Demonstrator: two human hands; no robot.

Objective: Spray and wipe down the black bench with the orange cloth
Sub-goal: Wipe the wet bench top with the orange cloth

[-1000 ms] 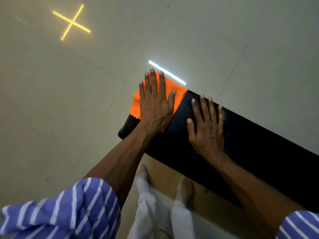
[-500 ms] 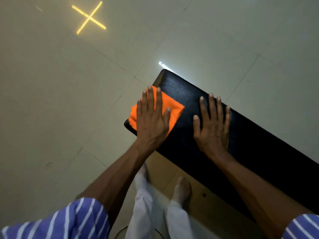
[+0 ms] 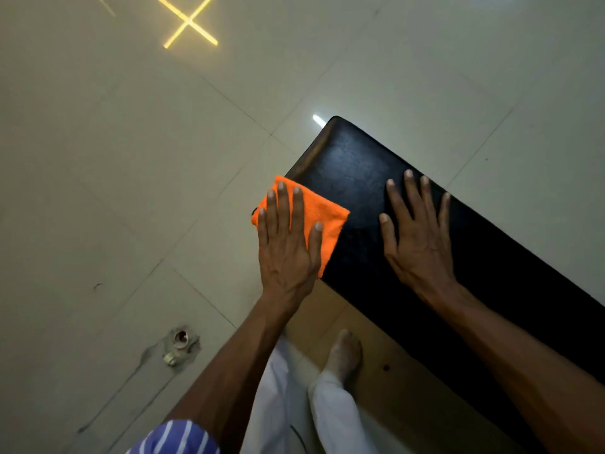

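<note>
The black bench point(image 3: 353, 165) runs from the middle of the view down to the right edge, its padded top facing up. An orange cloth point(image 3: 322, 213), folded, lies on the bench's near left corner, partly hanging over the edge. My left hand point(image 3: 288, 244) presses flat on the cloth with straight fingers. Flat on the bare bench top to the right of the cloth rests my right hand point(image 3: 417, 237), fingers spread. No spray bottle is in view.
Pale floor tiles point(image 3: 131, 191) surround the bench. A small floor fitting point(image 3: 178, 347) sits in the tiles at the lower left. My feet point(image 3: 343, 352) and white trousers stand close to the bench's near side, on a brown patch of floor.
My left hand has slid the orange cloth from the bench's far end back to its near left corner. My right hand has stayed flat on the bench.
</note>
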